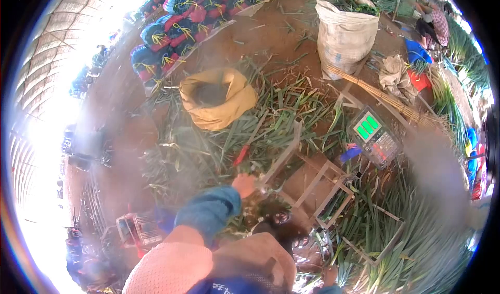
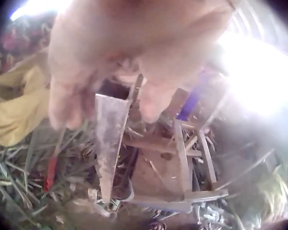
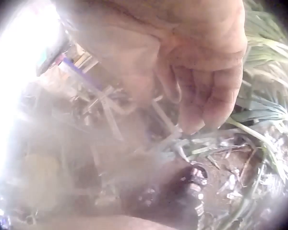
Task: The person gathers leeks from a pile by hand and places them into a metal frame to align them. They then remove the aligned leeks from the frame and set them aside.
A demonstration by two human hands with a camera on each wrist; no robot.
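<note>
My left hand [image 1: 244, 184] is at the near end of a long bar [image 2: 110, 143], part of a low frame [image 1: 312, 184] on the ground. The left wrist view has this bar between my thumb and my fingers [image 2: 67, 108], its edge running up into the grip; the contact itself is partly hidden. My right hand [image 3: 197, 81] hangs with loosely bent fingers and nothing visible in them. Just beyond its fingertips lie green leek leaves [image 3: 206, 151]. In the head view that hand is low, near the bottom edge.
A yellow sack [image 1: 219, 104] stands open ahead, with a tall white sack [image 1: 346, 36] farther back. A scale display [image 1: 372, 132] lights green beside the frame. A red-handled tool [image 1: 241, 155] lies among loose leaves. Piled leeks [image 1: 411, 242] fill the right; tied bundles [image 1: 182, 28] line the back left.
</note>
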